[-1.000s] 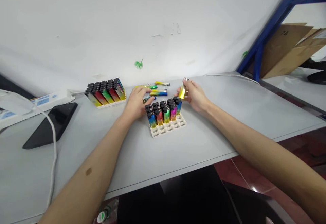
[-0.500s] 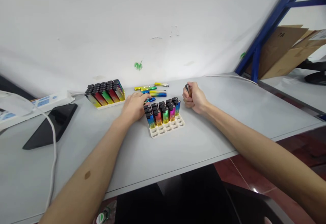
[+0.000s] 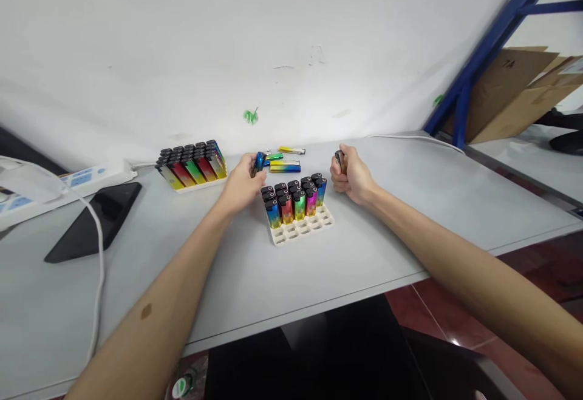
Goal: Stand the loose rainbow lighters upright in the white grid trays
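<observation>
My left hand [image 3: 245, 181] is closed around a blue lighter [image 3: 259, 161], raised behind the near rack. In my right hand [image 3: 348, 174], the fingers wrap a lighter [image 3: 339, 157]; only its dark top end shows. Between the hands stands a white rack [image 3: 304, 230] with rows of upright multicoloured lighters [image 3: 299, 204]; its front slots hold nothing. Several loose lighters [image 3: 285, 167] lie flat beyond it, near the wall, partly hidden by my left hand. Farther left, a second rack [image 3: 200, 186] is filled with slanting lighters [image 3: 194, 166].
At the left lie a black phone [image 3: 95, 221], a white power strip [image 3: 73, 184] and a white cable [image 3: 98, 278]. A white wall [image 3: 182, 54] rises behind the table [image 3: 364, 248]. On the right are a blue metal frame [image 3: 492, 48] and cardboard boxes [image 3: 510, 96].
My left hand has picked up the blue lighter from the table and turned it upright. My right hand stays closed on its lighter, nearly still. The view has shifted slightly.
</observation>
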`<move>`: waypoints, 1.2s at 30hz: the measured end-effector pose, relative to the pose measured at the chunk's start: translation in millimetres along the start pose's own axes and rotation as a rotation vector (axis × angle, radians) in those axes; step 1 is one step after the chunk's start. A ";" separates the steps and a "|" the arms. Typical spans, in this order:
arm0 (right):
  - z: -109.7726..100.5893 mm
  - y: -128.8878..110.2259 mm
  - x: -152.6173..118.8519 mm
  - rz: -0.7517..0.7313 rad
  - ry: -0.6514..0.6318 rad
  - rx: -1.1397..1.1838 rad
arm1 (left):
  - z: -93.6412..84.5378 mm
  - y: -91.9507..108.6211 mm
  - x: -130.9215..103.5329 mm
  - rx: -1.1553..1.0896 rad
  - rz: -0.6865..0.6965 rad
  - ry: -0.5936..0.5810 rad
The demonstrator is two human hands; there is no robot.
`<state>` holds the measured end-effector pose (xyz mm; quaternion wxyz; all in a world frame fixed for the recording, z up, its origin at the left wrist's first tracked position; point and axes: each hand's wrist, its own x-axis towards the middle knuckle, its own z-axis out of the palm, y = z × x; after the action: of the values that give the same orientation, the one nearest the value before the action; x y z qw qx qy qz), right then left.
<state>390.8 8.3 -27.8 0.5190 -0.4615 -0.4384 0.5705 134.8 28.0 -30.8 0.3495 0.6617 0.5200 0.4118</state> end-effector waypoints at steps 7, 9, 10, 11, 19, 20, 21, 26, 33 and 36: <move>0.2 -1.8 -1.6 -0.022 0.001 -0.004 | 2.2 8.4 -1.7 -0.121 -0.085 0.059; 0.8 -3.0 -2.5 -0.042 0.007 -0.012 | 2.1 8.2 -2.1 -0.116 -0.091 0.051; 0.9 -4.0 -3.1 -0.054 -0.002 -0.017 | 1.9 7.7 -2.2 -0.113 -0.091 0.048; 0.5 -5.3 -4.0 -0.066 -0.019 -0.024 | 1.7 6.9 -2.1 -0.108 -0.089 0.047; -25.2 -27.3 -12.8 -0.161 -0.307 -0.255 | -0.6 0.7 0.3 -0.037 -0.081 0.074; -29.3 -30.6 -14.1 -0.175 -0.338 -0.290 | -0.6 1.0 0.2 -0.034 -0.086 0.072; -32.7 -33.8 -15.4 -0.178 -0.365 -0.313 | -0.6 1.4 0.0 -0.032 -0.090 0.073; -34.4 -45.6 -24.2 -0.113 -0.422 -0.345 | -0.4 1.9 0.2 -0.001 -0.093 0.075; -20.2 -41.8 -29.8 -0.165 -0.403 -0.440 | -0.9 -1.9 2.2 -0.030 -0.093 0.044; -18.9 -38.7 -30.5 -0.157 -0.425 -0.499 | -0.7 1.4 0.0 -0.041 -0.111 0.038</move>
<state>417.6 -18.7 8.8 0.3292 -0.4098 -0.6972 0.4875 134.7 27.7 -29.3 0.3754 0.6166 0.5540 0.4147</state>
